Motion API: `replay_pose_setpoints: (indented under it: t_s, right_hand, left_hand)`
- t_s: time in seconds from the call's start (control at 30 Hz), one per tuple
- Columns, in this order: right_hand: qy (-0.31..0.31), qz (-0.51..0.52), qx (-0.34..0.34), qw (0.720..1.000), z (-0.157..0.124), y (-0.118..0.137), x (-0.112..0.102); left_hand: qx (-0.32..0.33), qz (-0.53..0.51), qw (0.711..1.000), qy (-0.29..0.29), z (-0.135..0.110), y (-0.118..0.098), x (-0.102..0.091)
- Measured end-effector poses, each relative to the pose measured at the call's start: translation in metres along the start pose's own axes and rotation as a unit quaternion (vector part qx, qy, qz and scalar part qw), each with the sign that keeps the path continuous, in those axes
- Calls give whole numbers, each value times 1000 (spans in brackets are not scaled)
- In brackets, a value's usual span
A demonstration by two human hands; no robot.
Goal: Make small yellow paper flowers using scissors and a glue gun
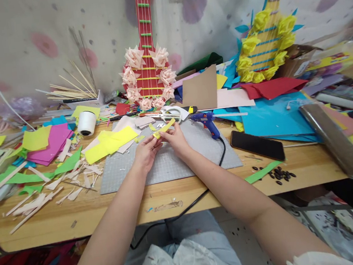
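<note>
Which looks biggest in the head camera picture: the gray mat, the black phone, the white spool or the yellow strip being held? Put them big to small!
1. Gray mat
2. Black phone
3. White spool
4. Yellow strip, counting only what shows at the left hand and right hand

The paper strip is yellow; the mat is grey with a fine grid. Far centre, a red guitar has pale pink flowers. The glue gun is blue.
</note>
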State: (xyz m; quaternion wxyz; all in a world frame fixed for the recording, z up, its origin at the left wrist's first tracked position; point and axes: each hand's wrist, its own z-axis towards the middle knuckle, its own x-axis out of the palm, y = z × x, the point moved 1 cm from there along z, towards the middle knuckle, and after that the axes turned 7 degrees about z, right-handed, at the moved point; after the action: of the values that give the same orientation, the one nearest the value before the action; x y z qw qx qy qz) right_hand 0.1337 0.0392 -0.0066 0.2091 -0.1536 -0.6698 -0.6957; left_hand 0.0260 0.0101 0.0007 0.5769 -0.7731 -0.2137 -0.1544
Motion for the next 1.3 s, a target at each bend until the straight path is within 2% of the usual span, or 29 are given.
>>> replay_pose_setpoints:
  t_s: [0.17,0.3,0.67,0.9,1.17,1.3]
  right_hand:
    - [38,-55,-18,998,1,-1,-1]
    - [15,-84,-43,995,2,-4,-2]
    - [-6,-143,-61,988,5,-4,-3]
    - [-1,-80,-63,995,5,-5,-5]
    - [-24,-190,-110,975,-4,4,-3]
    - [-15,-199,-119,973,-6,5,0]
  left_hand:
    - [-3,-5,1000,-1,0,-1,-1]
    - [-6,12,1000,10,1,0,-1]
    - [28,57,998,31,2,4,-2]
    - [41,61,997,-18,0,1,-1]
    - [64,81,993,-65,2,3,1]
    - [83,95,988,-84,5,5,-1]
